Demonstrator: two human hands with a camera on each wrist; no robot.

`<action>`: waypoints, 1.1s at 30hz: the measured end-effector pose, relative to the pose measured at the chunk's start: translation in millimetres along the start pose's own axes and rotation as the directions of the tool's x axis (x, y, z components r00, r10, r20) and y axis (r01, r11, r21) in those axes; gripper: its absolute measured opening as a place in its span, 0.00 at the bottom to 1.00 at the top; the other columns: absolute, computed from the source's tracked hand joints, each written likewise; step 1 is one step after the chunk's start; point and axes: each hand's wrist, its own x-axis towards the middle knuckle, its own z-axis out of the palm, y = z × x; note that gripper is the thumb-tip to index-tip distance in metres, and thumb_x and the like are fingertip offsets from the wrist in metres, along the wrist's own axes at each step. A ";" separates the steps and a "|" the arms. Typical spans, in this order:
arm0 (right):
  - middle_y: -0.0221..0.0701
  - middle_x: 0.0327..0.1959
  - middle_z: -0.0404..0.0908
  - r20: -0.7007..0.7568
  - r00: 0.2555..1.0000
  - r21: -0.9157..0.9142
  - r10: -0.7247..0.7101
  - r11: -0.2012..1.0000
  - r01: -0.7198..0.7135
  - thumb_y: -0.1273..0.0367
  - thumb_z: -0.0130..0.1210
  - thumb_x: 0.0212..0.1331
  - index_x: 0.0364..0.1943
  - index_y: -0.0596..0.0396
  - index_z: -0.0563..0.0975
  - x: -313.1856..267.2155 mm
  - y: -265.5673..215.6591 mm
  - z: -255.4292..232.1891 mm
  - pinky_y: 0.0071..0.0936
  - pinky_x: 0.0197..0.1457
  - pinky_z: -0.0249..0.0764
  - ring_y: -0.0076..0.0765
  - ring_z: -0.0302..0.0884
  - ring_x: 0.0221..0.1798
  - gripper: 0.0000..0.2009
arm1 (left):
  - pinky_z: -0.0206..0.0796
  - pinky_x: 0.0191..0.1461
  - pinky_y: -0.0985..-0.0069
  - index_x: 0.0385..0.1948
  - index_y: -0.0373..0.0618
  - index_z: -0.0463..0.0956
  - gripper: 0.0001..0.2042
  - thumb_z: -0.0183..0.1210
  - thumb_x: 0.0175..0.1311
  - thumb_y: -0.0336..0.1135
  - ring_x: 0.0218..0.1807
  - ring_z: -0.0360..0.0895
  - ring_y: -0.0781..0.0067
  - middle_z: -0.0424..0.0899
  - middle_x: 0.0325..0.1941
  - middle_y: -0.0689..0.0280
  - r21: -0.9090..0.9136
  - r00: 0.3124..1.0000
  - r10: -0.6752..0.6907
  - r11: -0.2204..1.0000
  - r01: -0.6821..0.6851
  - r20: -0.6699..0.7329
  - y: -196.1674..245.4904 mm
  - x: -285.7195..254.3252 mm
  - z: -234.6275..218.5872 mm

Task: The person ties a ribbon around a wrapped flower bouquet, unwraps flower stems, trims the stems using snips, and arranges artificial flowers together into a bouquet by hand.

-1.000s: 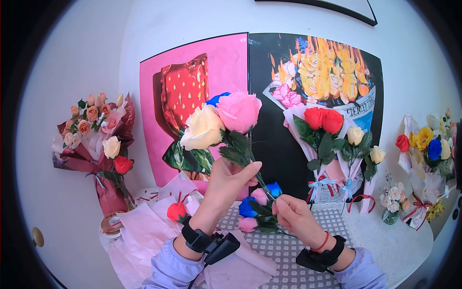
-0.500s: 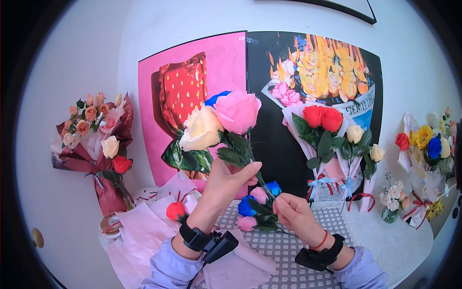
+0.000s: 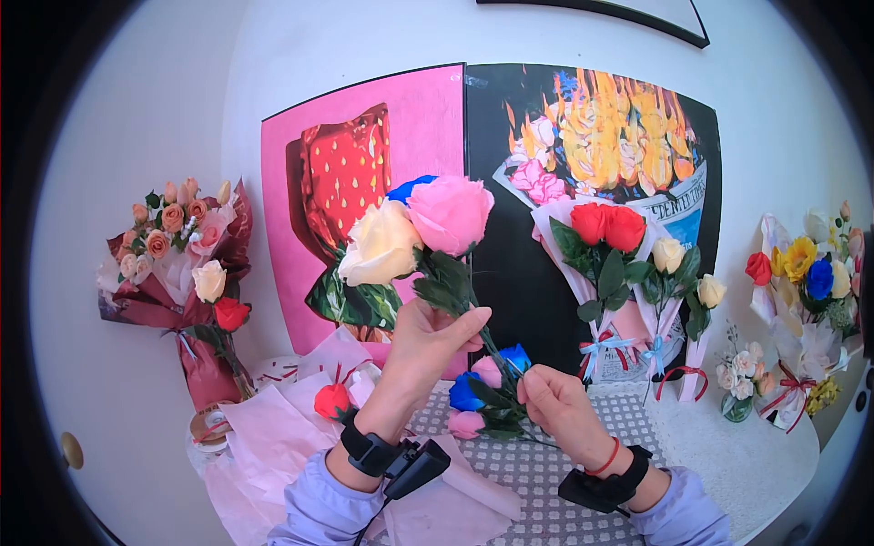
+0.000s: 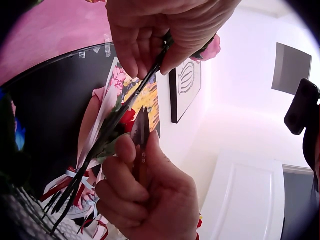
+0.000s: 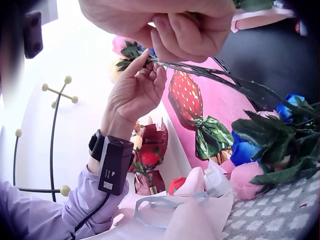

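Observation:
In the head view my left hand point(image 3: 432, 341) pinches the stems of an upright bunch of artificial roses. The bunch has a pink rose point(image 3: 451, 214), a cream rose point(image 3: 381, 241) and a blue rose point(image 3: 410, 188) partly hidden behind. Below the fingers, the dark stems point(image 4: 107, 125) run down together and fan out at their ends. My right hand point(image 3: 560, 409) grips small pointed snips point(image 4: 141, 130), best seen in the left wrist view. Their blade tips point up, close beside the stems. From the head view, the right fingers cover the snips.
Loose blue roses point(image 3: 466, 391) and pink roses point(image 3: 466, 423) lie behind the hands on a grey patterned cloth point(image 3: 628, 446). Pink wrapping paper point(image 3: 273, 437), a red rose point(image 3: 333, 400) and a ribbon roll point(image 3: 209, 426) are at left. Wrapped bouquets point(image 3: 205, 337) stand at both sides.

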 end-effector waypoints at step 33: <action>0.24 0.13 0.61 -0.048 0.993 -0.167 -0.109 0.981 0.099 0.61 0.43 0.62 0.25 0.56 0.68 -0.6 9.8 2.8 0.20 0.19 0.52 0.19 0.55 0.15 0.14 | 0.66 0.27 0.86 0.25 0.38 0.72 0.09 0.61 0.53 0.34 0.23 0.72 0.85 0.75 0.22 0.69 0.034 0.998 0.041 0.999 -0.043 0.053 0.7 -0.9 1.1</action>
